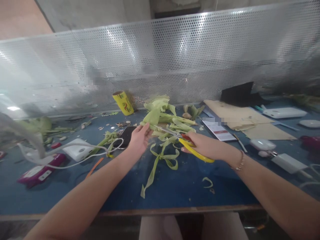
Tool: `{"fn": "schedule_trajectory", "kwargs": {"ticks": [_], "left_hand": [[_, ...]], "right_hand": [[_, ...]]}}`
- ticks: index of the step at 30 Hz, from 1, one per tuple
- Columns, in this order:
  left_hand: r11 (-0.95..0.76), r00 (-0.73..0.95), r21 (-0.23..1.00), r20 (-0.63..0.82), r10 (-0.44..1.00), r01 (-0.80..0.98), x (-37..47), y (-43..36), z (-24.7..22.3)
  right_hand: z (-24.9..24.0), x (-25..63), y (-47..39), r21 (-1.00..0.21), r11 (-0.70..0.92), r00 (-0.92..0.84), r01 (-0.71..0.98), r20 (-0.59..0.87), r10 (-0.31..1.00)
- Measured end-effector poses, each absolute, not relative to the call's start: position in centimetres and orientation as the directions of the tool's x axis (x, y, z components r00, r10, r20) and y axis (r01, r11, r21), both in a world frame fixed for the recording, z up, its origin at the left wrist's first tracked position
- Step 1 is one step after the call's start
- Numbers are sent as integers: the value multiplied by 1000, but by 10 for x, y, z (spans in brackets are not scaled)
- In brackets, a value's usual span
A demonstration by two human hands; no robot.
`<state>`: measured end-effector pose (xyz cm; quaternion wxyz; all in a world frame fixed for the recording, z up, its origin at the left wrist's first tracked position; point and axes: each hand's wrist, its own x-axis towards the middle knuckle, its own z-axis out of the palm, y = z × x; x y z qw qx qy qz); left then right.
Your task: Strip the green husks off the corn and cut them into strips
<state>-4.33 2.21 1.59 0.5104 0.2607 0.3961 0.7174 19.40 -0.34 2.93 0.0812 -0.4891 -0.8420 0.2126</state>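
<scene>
My left hand [142, 136] pinches the edge of a broad pale green husk leaf [153, 115], which looks like corn husk. In my right hand [200, 143] are scissors [192, 150] with yellow and red handles; their metal blades point left and reach the leaf beside my left fingertips. Whether the blades are parted cannot be made out. Several more husk strips [182, 125] lie in a heap behind and under the scissors. A knotted strip of husk [156, 163] hangs down toward the front of the blue table [175, 190].
A yellow cardboard tube [123, 103] leans by the perforated metal screen [180, 60] at the back. Left are a phone [127, 133], a white power bank [78, 149], cables and a purple device [42, 170]. Right are another phone [218, 129], brown cardboard [240, 115] and a white charger [288, 163].
</scene>
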Motion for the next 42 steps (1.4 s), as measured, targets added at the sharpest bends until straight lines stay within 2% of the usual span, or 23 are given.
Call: {"fn": "schedule_trajectory", "kwargs": {"ticks": [4, 12, 17, 26, 35, 42], "left_hand": [[-144, -293, 834, -22, 956, -533, -39, 18, 17], [-194, -303, 802, 16, 953, -565, -43, 19, 24], [-138, -221, 826, 16, 975, -547, -40, 16, 21], [-89, -141, 859, 19, 990, -504, -38, 17, 12], [-43, -45, 878, 25, 999, -477, -31, 10, 8], [-55, -75, 869, 20, 997, -491, -31, 9, 8]], "right_hand": [[30, 192, -5, -441, 429, -504, 788, -62, 862], [35, 194, -8, -478, 443, -514, 759, -22, 857], [30, 193, -6, -497, 468, -525, 731, 30, 851], [27, 192, -5, -510, 466, -543, 723, -3, 840], [24, 186, -7, -537, 493, -563, 685, 41, 826], [23, 187, -5, -545, 483, -559, 685, 31, 828]]}}
